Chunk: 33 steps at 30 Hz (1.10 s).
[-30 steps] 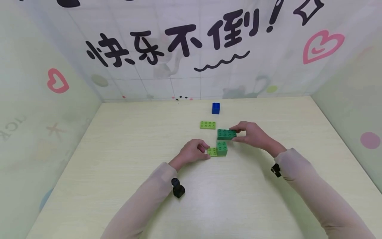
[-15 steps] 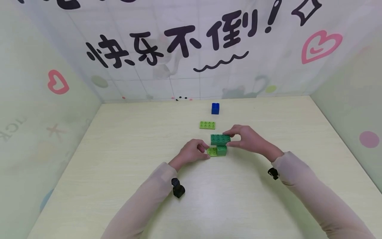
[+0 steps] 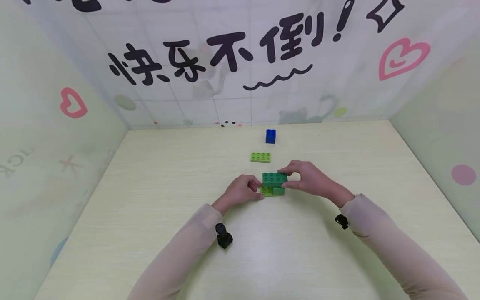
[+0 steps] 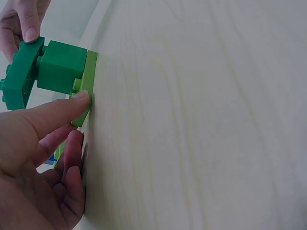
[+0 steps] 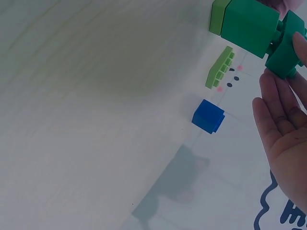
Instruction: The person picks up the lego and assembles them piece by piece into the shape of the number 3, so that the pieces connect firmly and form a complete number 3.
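Note:
A lime plate (image 3: 266, 191) lies on the table, and my left hand (image 3: 240, 191) pinches its left end between thumb and fingers. On the plate's right half stands a green block (image 4: 61, 66). My right hand (image 3: 309, 178) grips the right end of a longer dark green brick (image 3: 274, 179), thumb in front and fingers behind. In the left wrist view this brick (image 4: 23, 74) sits over the block's studs, slightly tilted; whether it is pressed on at any point I cannot tell.
Behind the hands a second lime plate (image 3: 260, 157) lies flat on the table (image 3: 180, 166). Farther back, near the rear wall, stands a blue block (image 3: 271, 136). Printed walls enclose the table at the back and both sides.
My right hand has brought the dark green brick left and toward me, from behind the green block to over it. My left hand has stayed on the plate.

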Available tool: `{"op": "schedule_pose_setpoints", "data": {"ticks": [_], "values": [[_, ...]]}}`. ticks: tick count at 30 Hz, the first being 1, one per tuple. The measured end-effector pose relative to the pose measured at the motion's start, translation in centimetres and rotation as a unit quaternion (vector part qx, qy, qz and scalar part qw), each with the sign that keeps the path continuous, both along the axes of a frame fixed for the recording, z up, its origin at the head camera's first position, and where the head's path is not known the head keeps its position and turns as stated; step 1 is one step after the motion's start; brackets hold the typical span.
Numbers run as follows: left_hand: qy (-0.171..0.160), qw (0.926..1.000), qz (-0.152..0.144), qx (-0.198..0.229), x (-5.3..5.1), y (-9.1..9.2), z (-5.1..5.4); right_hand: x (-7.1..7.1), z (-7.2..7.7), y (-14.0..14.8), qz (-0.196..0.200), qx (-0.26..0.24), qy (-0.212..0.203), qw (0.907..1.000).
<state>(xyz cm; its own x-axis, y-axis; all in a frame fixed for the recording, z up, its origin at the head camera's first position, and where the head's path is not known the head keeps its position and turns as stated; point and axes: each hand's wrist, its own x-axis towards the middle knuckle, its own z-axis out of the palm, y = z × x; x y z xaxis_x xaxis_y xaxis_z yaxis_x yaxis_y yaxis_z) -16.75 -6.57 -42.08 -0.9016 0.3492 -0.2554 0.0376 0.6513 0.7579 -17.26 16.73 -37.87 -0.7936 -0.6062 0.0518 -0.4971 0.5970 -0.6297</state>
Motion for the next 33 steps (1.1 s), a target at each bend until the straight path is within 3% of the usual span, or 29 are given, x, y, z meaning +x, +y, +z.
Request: {"op": "schedule_pose_setpoints", "data": {"ticks": [16, 33], "values": [[-0.002, 1.0000, -0.003, -0.001, -0.05, -0.03, -0.09, 0.21, 0.06, -0.27, 0.009, -0.003, -0.003, 1.0000], [-0.005, 1.0000, 0.001, -0.005, -0.02, 0.02, 0.03, 0.15, -0.72, -0.16, 0.000, -0.044, -0.035, 0.9984]]}}
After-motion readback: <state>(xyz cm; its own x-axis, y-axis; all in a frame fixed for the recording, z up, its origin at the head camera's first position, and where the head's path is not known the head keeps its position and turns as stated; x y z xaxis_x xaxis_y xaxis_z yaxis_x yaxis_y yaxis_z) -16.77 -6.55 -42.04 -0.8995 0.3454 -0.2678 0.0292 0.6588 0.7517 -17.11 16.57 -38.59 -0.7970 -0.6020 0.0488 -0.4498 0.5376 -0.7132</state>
